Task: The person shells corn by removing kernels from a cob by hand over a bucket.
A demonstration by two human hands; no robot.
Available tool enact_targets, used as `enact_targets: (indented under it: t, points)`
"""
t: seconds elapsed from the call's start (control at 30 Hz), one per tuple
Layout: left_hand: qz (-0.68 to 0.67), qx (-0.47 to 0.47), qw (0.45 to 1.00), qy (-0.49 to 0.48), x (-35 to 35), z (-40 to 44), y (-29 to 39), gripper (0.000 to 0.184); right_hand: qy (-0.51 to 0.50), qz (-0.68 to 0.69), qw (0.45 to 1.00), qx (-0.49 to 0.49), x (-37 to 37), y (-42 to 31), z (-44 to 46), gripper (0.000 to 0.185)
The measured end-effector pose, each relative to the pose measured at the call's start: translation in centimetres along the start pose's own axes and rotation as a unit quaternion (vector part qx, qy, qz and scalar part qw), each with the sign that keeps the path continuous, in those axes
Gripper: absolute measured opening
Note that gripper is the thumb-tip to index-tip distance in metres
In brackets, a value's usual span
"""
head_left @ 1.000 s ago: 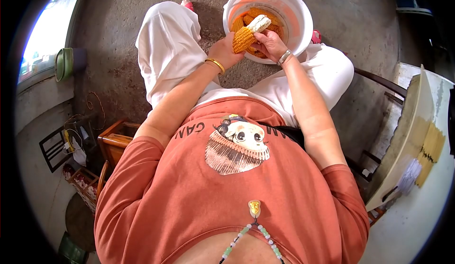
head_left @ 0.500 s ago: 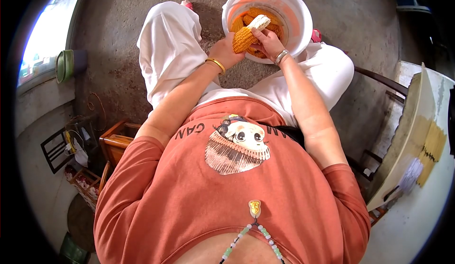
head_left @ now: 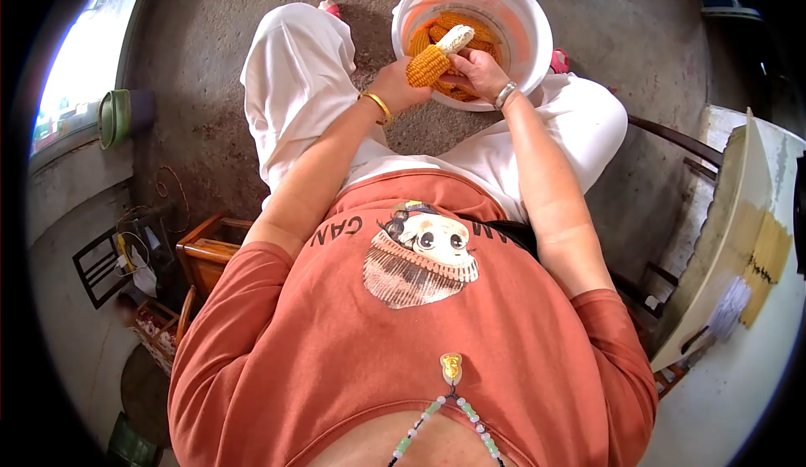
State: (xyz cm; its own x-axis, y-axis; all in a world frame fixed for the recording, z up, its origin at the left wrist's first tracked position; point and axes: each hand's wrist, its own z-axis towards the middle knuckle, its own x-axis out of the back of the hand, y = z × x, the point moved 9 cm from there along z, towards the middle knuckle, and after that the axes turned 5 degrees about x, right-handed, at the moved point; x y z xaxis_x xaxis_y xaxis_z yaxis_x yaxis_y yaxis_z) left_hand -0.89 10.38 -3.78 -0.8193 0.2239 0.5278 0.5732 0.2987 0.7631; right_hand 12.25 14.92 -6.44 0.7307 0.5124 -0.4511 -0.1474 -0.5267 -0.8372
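Observation:
Over the near rim of a white bucket (head_left: pixel 537 39), my hands hold an ear of corn (head_left: pixel 426 66). Its lower part bears yellow kernels, while the upper end is a bare white cob pointing up and to the right. My left hand (head_left: pixel 401 86), with a gold bangle at the wrist, is closed round the kernel-covered end. The thumb of my right hand (head_left: pixel 480 76) presses beside the border between kernels and bare cob; its other fingers curl underneath and are partly hidden. Several yellow ears of corn (head_left: pixel 463 24) lie inside the bucket.
The bucket stands on a concrete floor (head_left: pixel 227 64) between my white-trousered knees. To the left are a wooden stool-like piece (head_left: pixel 210 253) and a green container (head_left: pixel 116 119) near the window. At the right stands a pale board or panel (head_left: pixel 714 249) beside dark chair-like bars.
Both hands have shifted slightly, and the ear of corn has moved a little up and left. My left wrist has turned slightly. Both hands stay on the ear.

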Motion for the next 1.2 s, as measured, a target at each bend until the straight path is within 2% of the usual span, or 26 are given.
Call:
enact_targets:
  t: [0.17, 0.27, 0.37, 0.47, 0.57, 0.9, 1.07, 1.2]
  points:
    - [-0.017, -0.008, 1.0, 0.004, -0.1, 0.3, -0.5, 0.055, 0.021, -0.033, 0.999, 0.008, -0.2, -0.5, -0.1, 0.039]
    - [0.033, -0.008, 0.998, 0.055, 0.8, -0.4, 0.5, 0.057, 0.064, -0.039, 0.997, 0.003, -0.1, -0.9, -0.4, 0.036]
    - [0.104, -0.023, 0.99, 0.089, 1.3, -0.9, 1.2, 0.057, 0.063, 0.065, 0.996, 0.001, 0.1, -0.8, -0.3, 0.035]
    - [0.14, -0.059, 0.983, 0.105, 1.1, -0.9, 1.5, 0.056, 0.1, 0.08, 0.992, -0.015, -0.2, -0.8, -0.7, 0.038]
    - [0.17, -0.044, 0.978, 0.112, 1.1, -1.4, 2.0, 0.056, 0.106, 0.034, 0.994, -0.012, -0.6, -0.3, -0.5, 0.038]
    - [0.165, -0.031, 0.978, 0.121, 1.0, -1.3, 1.5, 0.059, 0.023, 0.082, 0.996, -0.021, -1.3, -0.5, -0.3, 0.041]
    - [0.126, 0.006, 0.987, 0.1, 1.4, -1.3, 1.6, 0.058, 0.036, 0.087, 0.996, 0.006, -0.9, 0.2, -0.1, 0.033]
    - [0.161, -0.005, 0.981, 0.11, 1.4, -1.1, 1.3, 0.057, 0.054, 0.07, 0.996, 0.002, -0.8, 0.4, 0.0, 0.033]
